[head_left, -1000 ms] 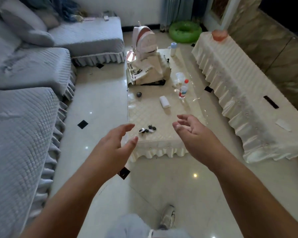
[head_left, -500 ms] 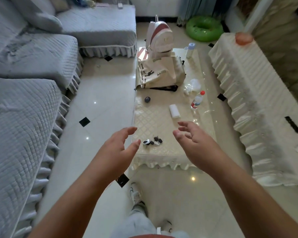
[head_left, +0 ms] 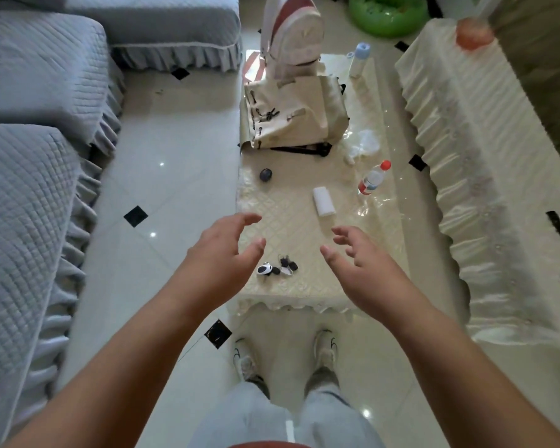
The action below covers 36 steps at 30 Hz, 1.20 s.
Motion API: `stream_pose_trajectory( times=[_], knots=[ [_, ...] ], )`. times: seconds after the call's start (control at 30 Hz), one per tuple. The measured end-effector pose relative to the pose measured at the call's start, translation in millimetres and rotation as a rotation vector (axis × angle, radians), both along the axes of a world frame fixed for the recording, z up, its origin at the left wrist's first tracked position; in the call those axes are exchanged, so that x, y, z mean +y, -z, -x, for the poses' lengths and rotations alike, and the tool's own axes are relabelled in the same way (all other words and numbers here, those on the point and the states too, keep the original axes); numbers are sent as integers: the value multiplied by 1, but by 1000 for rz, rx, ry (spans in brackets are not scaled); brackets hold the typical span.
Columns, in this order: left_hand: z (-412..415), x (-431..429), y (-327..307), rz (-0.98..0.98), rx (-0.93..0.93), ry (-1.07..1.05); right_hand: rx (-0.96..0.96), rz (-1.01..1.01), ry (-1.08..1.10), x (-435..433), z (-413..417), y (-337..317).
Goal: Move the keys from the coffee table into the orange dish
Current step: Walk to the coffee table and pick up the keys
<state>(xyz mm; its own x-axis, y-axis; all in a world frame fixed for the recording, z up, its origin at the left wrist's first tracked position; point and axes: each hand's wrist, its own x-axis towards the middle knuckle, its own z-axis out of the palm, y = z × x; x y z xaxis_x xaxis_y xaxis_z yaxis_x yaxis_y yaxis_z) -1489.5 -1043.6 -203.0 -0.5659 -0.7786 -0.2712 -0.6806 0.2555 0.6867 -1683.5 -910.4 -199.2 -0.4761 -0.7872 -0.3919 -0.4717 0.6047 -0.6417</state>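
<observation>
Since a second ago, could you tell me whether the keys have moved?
No. The keys lie at the same spot by the near edge of the coffee table, nearer than the white roll; only the camera has shifted.

2 hands (head_left: 220,266) (head_left: 366,270), 2 btls (head_left: 359,59) (head_left: 373,180), 2 bags (head_left: 293,30) (head_left: 291,118)

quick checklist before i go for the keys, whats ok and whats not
1. Keys in view, on the near end of the table: ok.
2. Hands free: ok. Left hand and right hand are open and hold nothing.
3. A hand on the keys: not ok. Both hover either side of them, apart.
4. Keys clear of other things: ok. Nothing lies on or against them.
5. Dish located: ok, on the far end of the covered cabinet at right.
6. Room in the dish: cannot tell, it is blurred.
</observation>
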Motion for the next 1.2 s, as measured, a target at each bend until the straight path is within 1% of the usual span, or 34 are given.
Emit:
stream_pose_trajectory(
  times=[0.13,0.3,0.6,0.67,0.8,0.87,1.03,1.2],
  knots=[
    [25,-9,34,-23,-47,-42,-22,-31,-49,-22,24,37],
    [54,-18,93,-53,-78,-95,-44,-72,-116,-40,53,101],
    [84,-24,232,-99,-169,-168,-61,-137,-167,-53,74,250],
    [83,-24,262,-115,-181,-191,-47,-164,-193,-54,74,282],
    [82,-28,323,-121,-219,-214,46,-190,-264,-60,75,344],
    [82,-31,350,-118,-251,-217,55,-204,-275,-63,73,371],
    [79,-36,408,-82,-291,-236,75,-203,-283,-71,68,423],
    [80,-35,455,-12,-364,-205,80,-172,-288,-75,58,456]
  ],
)
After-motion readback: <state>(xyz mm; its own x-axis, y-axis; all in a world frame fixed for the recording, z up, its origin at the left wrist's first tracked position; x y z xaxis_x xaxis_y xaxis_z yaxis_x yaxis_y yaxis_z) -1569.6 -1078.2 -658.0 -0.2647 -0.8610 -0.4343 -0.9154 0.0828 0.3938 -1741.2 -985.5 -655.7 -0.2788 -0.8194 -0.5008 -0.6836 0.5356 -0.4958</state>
